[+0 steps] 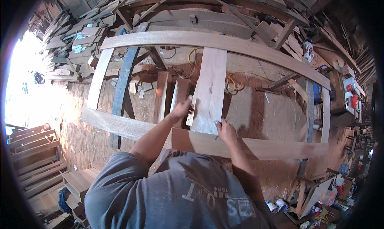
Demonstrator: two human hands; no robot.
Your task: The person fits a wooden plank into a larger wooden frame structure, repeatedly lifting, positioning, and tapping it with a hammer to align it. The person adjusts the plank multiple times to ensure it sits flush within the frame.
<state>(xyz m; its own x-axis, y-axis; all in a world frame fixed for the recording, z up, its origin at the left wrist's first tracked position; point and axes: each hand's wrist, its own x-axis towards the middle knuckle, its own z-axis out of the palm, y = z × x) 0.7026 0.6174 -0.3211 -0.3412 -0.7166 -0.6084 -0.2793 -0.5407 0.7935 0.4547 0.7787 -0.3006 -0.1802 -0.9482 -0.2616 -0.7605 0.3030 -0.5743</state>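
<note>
A large wooden frame lies before me, with a near rail (256, 146), a far rail (172, 38) and a wide middle board (213, 85) between them. My left hand (183, 110) is closed at the left edge of the middle board, beside a narrow pale wood strip (189, 119). Something small and light-coloured shows at its fingers, too unclear to name. My right hand (227, 132) is curled where the middle board meets the near rail. A thin dark line shows below its fingers, but what they hold cannot be made out.
A blue-stained support beam (125, 83) runs under the frame's left part. Two thick timber pieces (162, 93) stand below the middle. A yellow cord (234, 85) lies on the floor. Stacked boards (86, 39) fill the back left; wooden box-like pieces (78, 181) stand at near left.
</note>
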